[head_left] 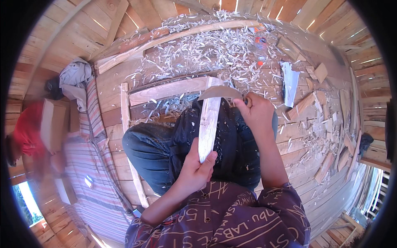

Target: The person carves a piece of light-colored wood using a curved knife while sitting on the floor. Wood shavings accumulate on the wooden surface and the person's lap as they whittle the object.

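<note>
My left hand (195, 170) is closed around the lower end of a long, pale wooden stick (209, 124), which points away from me above my lap. My right hand (257, 110) grips a knife with a broad curved blade (221, 92); its handle is mostly hidden in the fingers. Near the stick's far end, the blade lies across it, its tip reaching past the left side. A dark cloth (186, 128) with small wood flecks covers my lap between my bent knees. Behind the stick's far end lies a wooden board (165, 91).
Wood shavings (194, 49) cover the far floor, with a plastic bottle (260, 47) among them. Offcuts (304, 106) lie at the right. On the left are a striped mat (89, 153), a grey garment (76, 74) and a blurred person in red (31, 132) beside a cardboard box (53, 124).
</note>
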Demonstrator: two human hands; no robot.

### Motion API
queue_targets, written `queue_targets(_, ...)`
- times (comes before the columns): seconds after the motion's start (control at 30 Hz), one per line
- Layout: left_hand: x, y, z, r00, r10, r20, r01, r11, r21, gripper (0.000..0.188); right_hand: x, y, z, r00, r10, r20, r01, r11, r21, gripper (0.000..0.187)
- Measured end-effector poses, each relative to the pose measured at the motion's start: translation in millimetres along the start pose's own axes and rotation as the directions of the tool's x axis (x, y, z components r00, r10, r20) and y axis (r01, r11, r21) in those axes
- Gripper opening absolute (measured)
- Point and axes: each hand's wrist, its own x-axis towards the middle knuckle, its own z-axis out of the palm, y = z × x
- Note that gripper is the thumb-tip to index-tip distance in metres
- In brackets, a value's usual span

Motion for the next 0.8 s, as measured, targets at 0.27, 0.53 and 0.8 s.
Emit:
queue_targets(0.27, -27.7, -26.0, 21.9, 0.928, -0.176, 0.327, 0.286, 0.901, -0.326, 0.028, 72.8, 77.0, -2.2, 0.79, 0.593, -0.155, -0.493, 0.765, 0.414, 0.064)
queue_targets(0.53, 5.7, 8.5, -18.5, 0.985, -0.166, 0.048, 0.172, 0.928, -0.33, 0.027, -35.0, 5.7, -3.4, 0.976, 0.107, 0.189, -0.169, 0.921, 0.35, 0.052)
queue_targets(0.8, 1.5, 14.5, 6.8, 0.991, -0.094, 0.091, 0.105, 0.988, -0.116, 0.031, 12.0, 25.6, 5.5, 0.989, -0.061, -0.136, 0.07, 0.996, 0.059, 0.059)
